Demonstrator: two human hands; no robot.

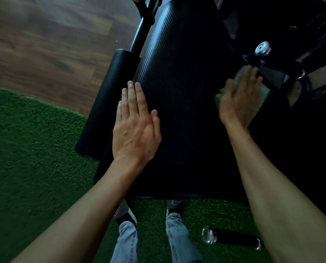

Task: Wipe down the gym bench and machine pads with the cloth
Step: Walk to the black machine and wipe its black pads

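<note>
A long black textured bench pad [181,92] runs away from me through the middle of the view. My left hand [135,126] lies flat on its left edge, fingers together and straight, holding nothing. My right hand [240,99] presses a green cloth [262,93] against the pad's right edge; the hand is motion-blurred and covers most of the cloth. A black roller pad [105,103] sits just left of the bench, beside my left hand.
A black machine frame with a chrome knob [262,48] stands right behind the cloth. A black post [142,29] rises at the roller's far end. A black bottle [232,239] lies on the green turf [31,158] near my feet. Wood floor [44,44] stretches to the far left.
</note>
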